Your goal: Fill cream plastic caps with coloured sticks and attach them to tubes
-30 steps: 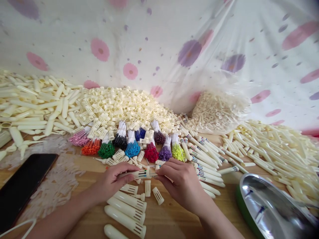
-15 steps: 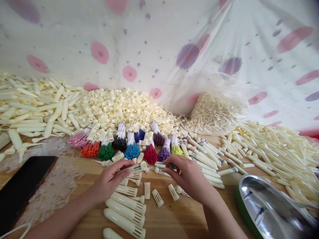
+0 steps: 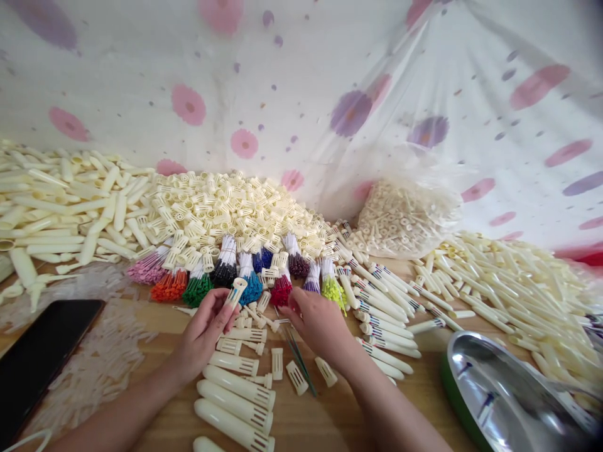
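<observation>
My left hand (image 3: 207,329) is closed around a cream slotted pen barrel (image 3: 235,292), its open end tilted up and away; a little blue shows in its slots. My right hand (image 3: 318,323) has its fingers bent together at the red-tipped bundle of pen refills (image 3: 281,292); what they pinch is hidden. Just below that hand, a pair of dark tweezers (image 3: 301,364) lies slanting over the table, apparently out of the grip. Loose slotted sleeves (image 3: 296,378) lie beside the tweezers. Under my left hand is a row of cream barrels (image 3: 235,402) with slotted ends.
Refill bundles in several colours, such as green (image 3: 198,289) and yellow (image 3: 333,292), line the foot of a sleeve heap (image 3: 226,204). Barrels with coloured refills (image 3: 384,307) lie right. A shiny metal dish (image 3: 499,383) stands front right, a phone (image 3: 44,361) left, a bag of small parts (image 3: 407,216) behind.
The right hand drew away from the barrel, parted from the tweezers and moved left to the red bundle. The left hand tilted the barrel upward and shifted it slightly left.
</observation>
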The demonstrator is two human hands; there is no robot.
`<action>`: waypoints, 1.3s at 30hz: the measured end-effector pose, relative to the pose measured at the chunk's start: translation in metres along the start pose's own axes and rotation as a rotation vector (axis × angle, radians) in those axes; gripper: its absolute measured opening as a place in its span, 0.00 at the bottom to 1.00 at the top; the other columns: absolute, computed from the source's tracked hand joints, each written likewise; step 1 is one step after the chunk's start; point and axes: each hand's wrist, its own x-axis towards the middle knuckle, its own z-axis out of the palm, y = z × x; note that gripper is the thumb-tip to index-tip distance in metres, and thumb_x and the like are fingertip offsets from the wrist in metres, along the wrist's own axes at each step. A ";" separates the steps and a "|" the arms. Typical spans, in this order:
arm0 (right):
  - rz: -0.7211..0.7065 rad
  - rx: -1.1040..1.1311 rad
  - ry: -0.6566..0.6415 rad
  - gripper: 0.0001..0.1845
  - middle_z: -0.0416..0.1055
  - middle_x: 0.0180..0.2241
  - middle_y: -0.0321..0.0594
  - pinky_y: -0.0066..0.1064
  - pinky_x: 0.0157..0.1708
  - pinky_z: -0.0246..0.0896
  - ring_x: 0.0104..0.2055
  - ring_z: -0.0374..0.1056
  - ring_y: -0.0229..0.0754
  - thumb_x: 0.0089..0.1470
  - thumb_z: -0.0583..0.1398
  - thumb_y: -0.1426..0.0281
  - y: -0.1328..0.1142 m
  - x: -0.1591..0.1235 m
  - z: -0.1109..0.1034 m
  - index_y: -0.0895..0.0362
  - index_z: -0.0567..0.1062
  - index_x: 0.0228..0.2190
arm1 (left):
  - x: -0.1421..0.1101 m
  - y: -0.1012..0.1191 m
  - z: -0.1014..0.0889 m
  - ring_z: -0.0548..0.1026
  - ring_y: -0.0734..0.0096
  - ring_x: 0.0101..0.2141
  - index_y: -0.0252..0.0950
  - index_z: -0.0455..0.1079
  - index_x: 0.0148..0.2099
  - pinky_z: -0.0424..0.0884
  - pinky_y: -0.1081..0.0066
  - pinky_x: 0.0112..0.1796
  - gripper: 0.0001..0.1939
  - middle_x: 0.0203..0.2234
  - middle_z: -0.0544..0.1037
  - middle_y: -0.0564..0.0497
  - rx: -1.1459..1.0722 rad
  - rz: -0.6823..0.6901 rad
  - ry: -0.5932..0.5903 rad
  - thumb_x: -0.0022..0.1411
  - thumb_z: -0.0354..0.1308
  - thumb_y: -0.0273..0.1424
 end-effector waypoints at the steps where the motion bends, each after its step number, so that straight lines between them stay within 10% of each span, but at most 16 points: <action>1: -0.012 0.020 0.044 0.10 0.76 0.33 0.40 0.28 0.27 0.55 0.35 0.72 0.43 0.60 0.53 0.64 -0.003 0.011 -0.003 0.56 0.70 0.35 | 0.000 -0.001 0.000 0.65 0.77 0.23 0.38 0.64 0.40 0.67 0.75 0.27 0.17 0.25 0.70 0.58 0.000 -0.009 0.004 0.58 0.55 0.47; 8: -0.001 -0.010 0.093 0.13 0.74 0.38 0.46 0.32 0.34 0.62 0.43 0.70 0.47 0.60 0.53 0.64 -0.041 0.093 0.002 0.59 0.68 0.42 | 0.002 -0.005 0.003 0.65 0.76 0.22 0.37 0.64 0.38 0.67 0.74 0.26 0.22 0.24 0.71 0.56 -0.045 -0.036 0.051 0.54 0.56 0.51; 15: 0.062 -0.026 -0.068 0.17 0.67 0.47 0.44 0.42 0.42 0.66 0.44 0.68 0.44 0.59 0.57 0.65 -0.050 0.117 0.010 0.59 0.68 0.48 | 0.003 -0.006 0.003 0.66 0.76 0.22 0.37 0.65 0.37 0.66 0.74 0.24 0.22 0.24 0.71 0.57 -0.070 -0.052 0.060 0.52 0.58 0.51; 27: -0.152 0.372 -0.111 0.16 0.67 0.20 0.34 0.25 0.24 0.55 0.23 0.61 0.33 0.57 0.51 0.67 0.001 0.032 -0.047 0.57 0.64 0.19 | 0.003 -0.005 -0.003 0.70 0.73 0.23 0.36 0.69 0.43 0.69 0.73 0.26 0.20 0.26 0.76 0.52 -0.001 -0.034 -0.025 0.57 0.55 0.47; 32: -0.189 1.514 -0.335 0.16 0.50 0.08 0.24 0.21 0.11 0.36 0.10 0.40 0.25 0.45 0.57 0.68 0.043 -0.002 -0.041 0.56 0.57 0.13 | 0.000 -0.013 -0.009 0.75 0.67 0.28 0.37 0.73 0.45 0.73 0.71 0.31 0.18 0.29 0.80 0.50 0.179 0.019 -0.052 0.57 0.57 0.42; 39: -0.128 1.700 -0.430 0.14 0.44 0.05 0.22 0.19 0.08 0.26 0.08 0.35 0.24 0.37 0.55 0.70 0.049 -0.006 -0.018 0.54 0.54 0.10 | -0.005 -0.015 -0.008 0.77 0.62 0.40 0.40 0.75 0.42 0.74 0.70 0.39 0.13 0.38 0.81 0.49 0.314 0.089 -0.119 0.53 0.62 0.35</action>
